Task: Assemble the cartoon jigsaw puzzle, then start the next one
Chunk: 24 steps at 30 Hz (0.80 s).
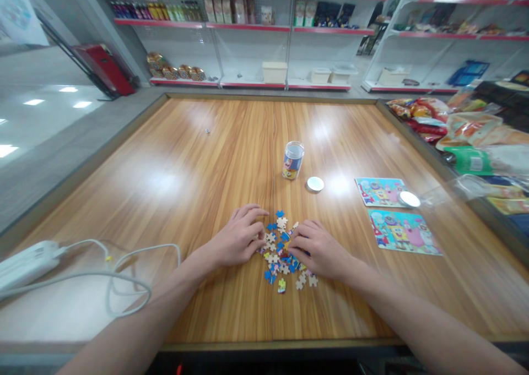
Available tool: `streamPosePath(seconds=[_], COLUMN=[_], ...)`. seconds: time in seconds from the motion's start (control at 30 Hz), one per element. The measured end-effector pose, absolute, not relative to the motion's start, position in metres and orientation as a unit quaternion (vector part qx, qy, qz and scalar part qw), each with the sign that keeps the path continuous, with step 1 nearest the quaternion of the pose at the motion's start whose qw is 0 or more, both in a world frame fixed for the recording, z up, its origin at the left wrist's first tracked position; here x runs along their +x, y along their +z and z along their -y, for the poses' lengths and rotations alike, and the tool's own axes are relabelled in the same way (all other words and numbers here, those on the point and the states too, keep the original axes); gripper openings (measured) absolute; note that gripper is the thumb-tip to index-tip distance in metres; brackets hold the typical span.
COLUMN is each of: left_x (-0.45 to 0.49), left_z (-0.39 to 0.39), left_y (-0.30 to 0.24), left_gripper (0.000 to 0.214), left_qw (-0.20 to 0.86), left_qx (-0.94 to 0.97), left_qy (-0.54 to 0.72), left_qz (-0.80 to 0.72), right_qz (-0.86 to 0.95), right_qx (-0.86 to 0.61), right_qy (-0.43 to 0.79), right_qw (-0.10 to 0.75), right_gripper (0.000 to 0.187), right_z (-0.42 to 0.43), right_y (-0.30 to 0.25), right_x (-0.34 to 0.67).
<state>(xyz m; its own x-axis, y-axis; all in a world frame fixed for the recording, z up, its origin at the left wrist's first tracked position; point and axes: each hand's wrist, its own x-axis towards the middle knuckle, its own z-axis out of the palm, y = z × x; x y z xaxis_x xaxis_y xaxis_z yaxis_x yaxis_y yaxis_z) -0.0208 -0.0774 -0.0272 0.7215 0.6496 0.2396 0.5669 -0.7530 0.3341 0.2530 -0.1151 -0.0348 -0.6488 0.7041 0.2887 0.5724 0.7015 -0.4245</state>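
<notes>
A loose pile of small jigsaw pieces [273, 258] lies on the wooden table, some blue or printed side up, others showing bare tan backs. My left hand [243, 234] rests at the pile's left edge, fingers curved and apart. At the right edge, my right hand [316, 248] has its fingers bent down over the pieces; its fingertips are partly hidden, so whether a piece is between them is unclear. Beyond the pile stands an upright clear jar [293, 160] with a cartoon label. A round white lid [315, 184] lies beside it.
Two cartoon picture cards [405, 232] lie on the right, with another white lid [409, 199] on the farther one. A white power strip [31, 265] and its looping cable [144, 248] occupy the left. Packaged snacks [475, 127] crowd the right edge; shelves [248, 28] stand behind.
</notes>
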Motion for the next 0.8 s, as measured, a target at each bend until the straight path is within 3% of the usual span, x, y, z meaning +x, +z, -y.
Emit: streamPosePath(seconds=[0.3,0.8], left_x=[-0.034,-0.045], left_z=[0.067,0.067], left_y=[-0.029,-0.019], left_gripper=[0.012,0.012], left_qw=[0.050,0.128], left_qx=[0.895,0.927], left_qy=[0.195,0.125], left_qz=[-0.398,-0.330], right_qz=[0.901,0.899], right_qx=[-0.356,-0.353], right_qy=[0.138,0.137], right_qw=[0.205,0.219], right_gripper=[0.021,0.020], right_z=[0.114,0.115], right_y=[-0.035,-0.034], right_x=[0.255,0.256])
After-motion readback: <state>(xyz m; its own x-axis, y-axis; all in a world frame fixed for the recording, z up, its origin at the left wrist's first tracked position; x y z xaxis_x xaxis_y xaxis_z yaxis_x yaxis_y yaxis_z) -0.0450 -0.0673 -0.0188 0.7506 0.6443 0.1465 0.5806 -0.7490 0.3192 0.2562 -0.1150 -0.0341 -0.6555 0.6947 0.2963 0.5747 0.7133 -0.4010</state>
